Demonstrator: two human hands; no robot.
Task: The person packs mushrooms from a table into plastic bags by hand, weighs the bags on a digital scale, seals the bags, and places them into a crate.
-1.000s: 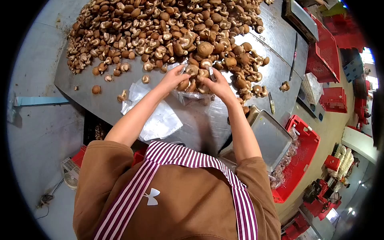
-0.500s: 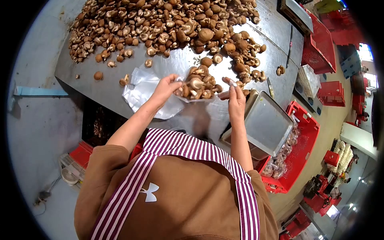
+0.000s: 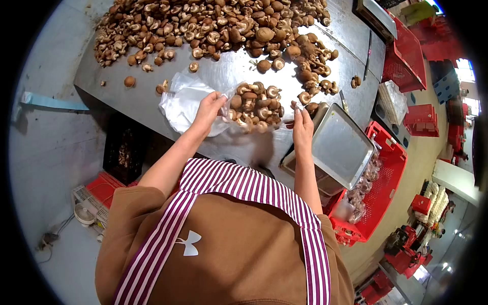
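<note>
A clear plastic bag filled with brown mushrooms (image 3: 256, 108) is stretched between my two hands above the metal table (image 3: 223, 73). My left hand (image 3: 209, 109) pinches the bag's left edge between thumb and fingers. At the bag's right side, my right hand (image 3: 303, 124) has its fingertips closed on a pale bit of what looks like the bag's other edge. A stack of flat, translucent plastic bags (image 3: 179, 104) lies beside my left hand. Close to my right hand stands a metal tray (image 3: 341, 147). Loose mushrooms (image 3: 306, 96) lie just beyond it.
A large heap of mushrooms (image 3: 203, 23) covers the far side of the table. To the right, a red crate (image 3: 389, 175) holds several filled bags. More red crates (image 3: 406, 61) stand farther right. Under the table at left is a dark crate (image 3: 122, 152).
The mushroom bag now sits more level and spread between my hands. My right hand's fingers have closed from a flatter pose. The view has shifted slightly.
</note>
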